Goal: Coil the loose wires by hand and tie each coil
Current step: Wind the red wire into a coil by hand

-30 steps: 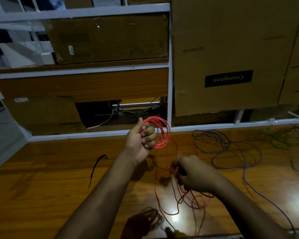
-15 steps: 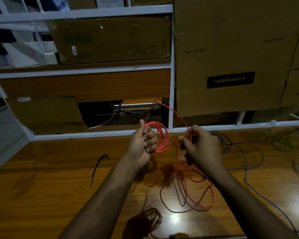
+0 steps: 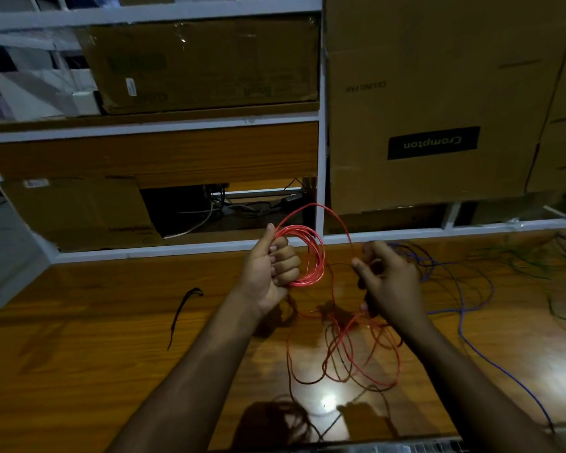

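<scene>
My left hand (image 3: pixel 272 269) grips a small coil of red wire (image 3: pixel 311 256) held upright above the wooden table (image 3: pixel 95 338). From the coil a single red loop arcs up and over to my right hand (image 3: pixel 389 282), which pinches the strand between thumb and fingers just right of the coil. The rest of the red wire lies in loose tangled loops (image 3: pixel 350 354) on the table below both hands. A loose blue wire (image 3: pixel 464 308) sprawls on the table to the right.
A short black tie (image 3: pixel 183 308) lies on the table to the left. Greenish wires (image 3: pixel 536 266) lie at the far right. White shelving (image 3: pixel 321 178) with cardboard boxes (image 3: pixel 438 103) stands right behind the table's far edge. A dark wire bundle (image 3: pixel 288 420) sits near the front edge.
My right hand rose from the tangle on the table to beside the coil, drawing a red strand up into a loop over it. My left hand stayed in place with the coil.
</scene>
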Demonstrator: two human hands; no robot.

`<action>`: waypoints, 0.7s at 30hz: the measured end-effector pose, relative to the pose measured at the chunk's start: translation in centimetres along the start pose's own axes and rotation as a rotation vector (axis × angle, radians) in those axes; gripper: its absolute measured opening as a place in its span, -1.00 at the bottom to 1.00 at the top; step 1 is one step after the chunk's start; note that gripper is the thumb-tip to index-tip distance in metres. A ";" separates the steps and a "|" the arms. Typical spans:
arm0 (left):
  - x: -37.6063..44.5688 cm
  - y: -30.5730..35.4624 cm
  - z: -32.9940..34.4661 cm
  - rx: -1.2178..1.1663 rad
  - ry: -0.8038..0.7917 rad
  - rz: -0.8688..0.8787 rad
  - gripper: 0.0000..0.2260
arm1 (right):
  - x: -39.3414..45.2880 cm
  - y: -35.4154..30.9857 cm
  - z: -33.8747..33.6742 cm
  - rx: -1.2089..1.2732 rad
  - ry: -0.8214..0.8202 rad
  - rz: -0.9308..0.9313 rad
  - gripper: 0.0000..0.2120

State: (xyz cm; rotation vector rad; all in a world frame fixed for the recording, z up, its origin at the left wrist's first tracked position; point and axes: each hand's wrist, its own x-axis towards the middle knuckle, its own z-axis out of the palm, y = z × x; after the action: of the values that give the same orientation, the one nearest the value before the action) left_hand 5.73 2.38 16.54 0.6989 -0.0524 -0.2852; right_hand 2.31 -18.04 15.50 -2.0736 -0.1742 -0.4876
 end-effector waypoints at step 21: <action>-0.2 -1.4 0.3 0.253 0.129 0.033 -0.58 | -1.6 -6.5 1.1 -0.775 -0.255 -0.837 -0.70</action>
State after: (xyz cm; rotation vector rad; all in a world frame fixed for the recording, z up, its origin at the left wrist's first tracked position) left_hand 5.12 1.25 15.91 0.9653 0.0233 -0.2028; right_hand -0.90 -13.51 19.47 -2.7634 -1.1935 -0.8806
